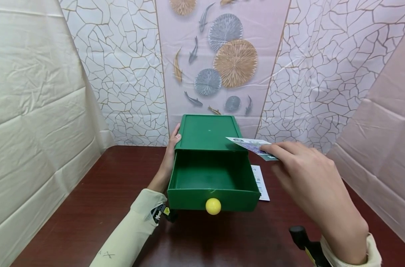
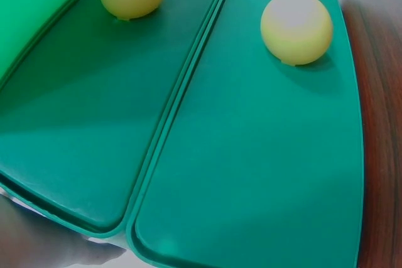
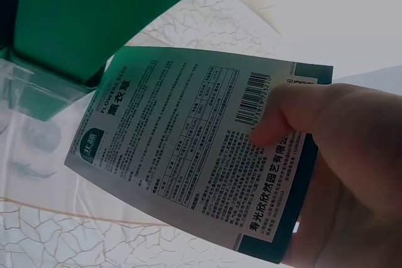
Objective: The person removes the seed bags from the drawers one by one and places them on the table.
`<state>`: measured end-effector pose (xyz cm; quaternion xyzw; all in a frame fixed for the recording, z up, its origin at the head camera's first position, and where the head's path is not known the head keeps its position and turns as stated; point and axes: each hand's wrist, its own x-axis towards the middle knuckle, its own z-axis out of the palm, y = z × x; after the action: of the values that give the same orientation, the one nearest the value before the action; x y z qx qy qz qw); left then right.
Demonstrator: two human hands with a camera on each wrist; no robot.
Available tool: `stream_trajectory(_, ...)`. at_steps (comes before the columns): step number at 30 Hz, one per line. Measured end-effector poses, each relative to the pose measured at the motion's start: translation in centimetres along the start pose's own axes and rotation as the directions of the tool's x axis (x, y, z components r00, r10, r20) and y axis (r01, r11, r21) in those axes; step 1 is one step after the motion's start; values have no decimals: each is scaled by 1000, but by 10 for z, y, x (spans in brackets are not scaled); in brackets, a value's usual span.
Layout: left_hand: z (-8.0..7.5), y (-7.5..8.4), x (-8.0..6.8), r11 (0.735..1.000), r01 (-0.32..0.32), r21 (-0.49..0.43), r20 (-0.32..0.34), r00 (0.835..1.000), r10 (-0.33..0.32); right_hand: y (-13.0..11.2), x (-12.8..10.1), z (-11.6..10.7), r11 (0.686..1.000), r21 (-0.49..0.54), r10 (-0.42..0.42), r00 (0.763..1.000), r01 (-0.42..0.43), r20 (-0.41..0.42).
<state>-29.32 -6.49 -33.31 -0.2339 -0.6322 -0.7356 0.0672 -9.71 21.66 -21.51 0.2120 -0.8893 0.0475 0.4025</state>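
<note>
A green drawer cabinet (image 1: pixel 209 129) stands on the table with its top drawer (image 1: pixel 212 200) pulled out; nothing shows inside that drawer. The left hand (image 1: pixel 170 155) lies against the cabinet's left side, fingers extended along it. In the left wrist view, part of this hand (image 2: pixel 50 243) appears at the lower left corner. My right hand (image 1: pixel 306 174) pinches a flower seed packet (image 1: pixel 250 144) between thumb and fingers, just right of the drawer and above its rim. The right wrist view shows the packet's printed back (image 3: pixel 188 142) with a barcode, the thumb pressed on it.
A white printed sheet (image 1: pixel 262 185) lies on the dark red table (image 1: pixel 122 193), partly hidden by the cabinet's right side. A round yellow knob (image 1: pixel 213 206) sticks out from the open drawer. Lower drawer fronts (image 2: pixel 251 155) with yellow knobs are closed. Patterned cloth (image 1: pixel 132 74) hangs behind.
</note>
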Motion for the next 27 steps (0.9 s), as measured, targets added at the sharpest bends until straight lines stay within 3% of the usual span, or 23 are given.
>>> stream_trajectory(14, 0, -1, 2, 1000, 7, 4, -4, 1000, -7, 13, 3, 17, 997, -9, 72, 991, -71, 111)
stream_trajectory(27, 0, 0, 1, 1000, -1, -7, -9, 1000, 1, 26, 4, 29, 989, -20, 144, 955, -144, 260)
